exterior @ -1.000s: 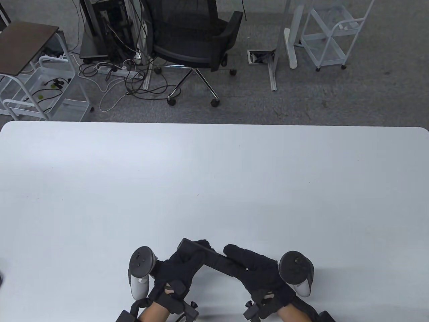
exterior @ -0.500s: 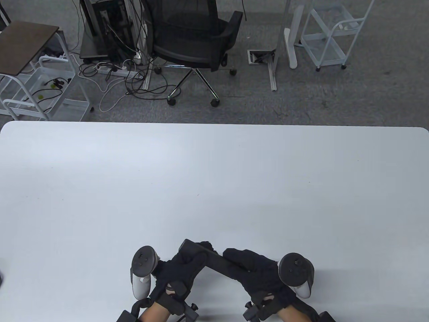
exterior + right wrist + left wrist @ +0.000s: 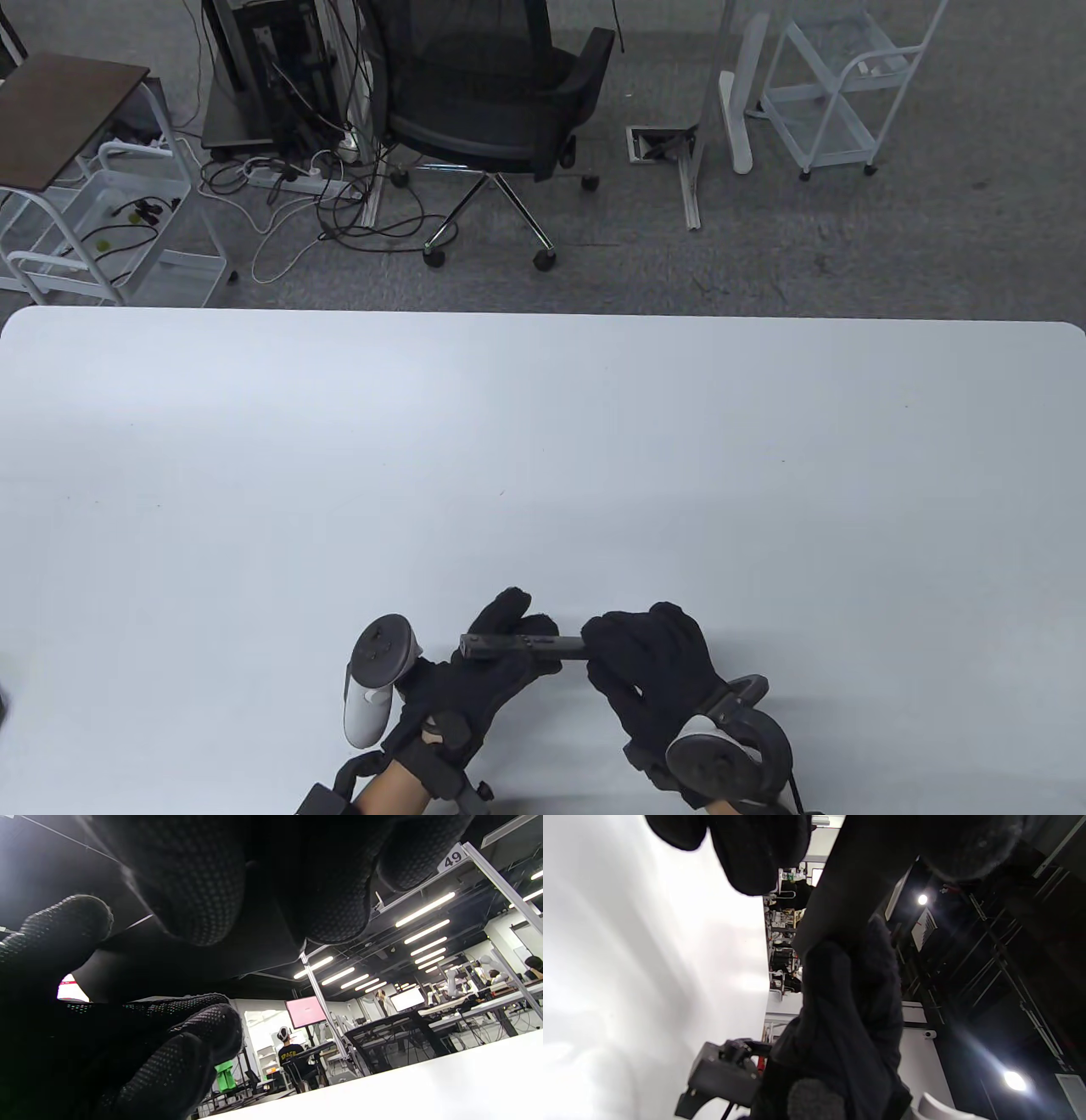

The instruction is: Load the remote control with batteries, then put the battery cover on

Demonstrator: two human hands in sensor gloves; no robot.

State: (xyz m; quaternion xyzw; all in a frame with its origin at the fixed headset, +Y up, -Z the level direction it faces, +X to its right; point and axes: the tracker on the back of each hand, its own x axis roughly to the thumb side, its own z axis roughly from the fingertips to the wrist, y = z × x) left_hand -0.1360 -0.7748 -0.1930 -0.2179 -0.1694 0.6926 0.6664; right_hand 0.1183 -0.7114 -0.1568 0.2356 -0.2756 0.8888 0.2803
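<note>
**Both hands on remote, low centre of bench**

Both hands hold one thing between them, near the front edge of the bench. Left hand (image 3: 475, 679) in black sensor glove, fingers curled up and around the left end of the long slim black plastic remote control (image 3: 519, 647); fingertips (image 3: 509, 607) show above and behind the remote, palm below it. Right hand (image 3: 657, 671) in black glove grips the remote's right end, fingers (image 3: 611, 637) wrapped over it, covering that end. Remote lies about level, running left-right, lifted off the bench surface as far as the table view shows; cannot tell if it touches. Battery cover and batteries not made out in any view.

Wide white rectangular bench (image 3: 543, 441) fills the middle of the table view. Behind it on grey carpet: black mesh office chair (image 3: 492, 93); white wire trolley (image 3: 840, 93) at right.

Grey-white tracker (image 3: 377, 679) on back of left hand points up and away. Dark grey tracker (image 3: 721, 760) on the right hand sits near the bottom edge, turned toward the camera.

Left wrist view: dark flat body of the remote (image 3: 857, 878) crosses the top, right glove (image 3: 848, 1018) holding its end. Right wrist view: mostly dark glove fingers (image 3: 178, 878) close up, blurred.
</note>
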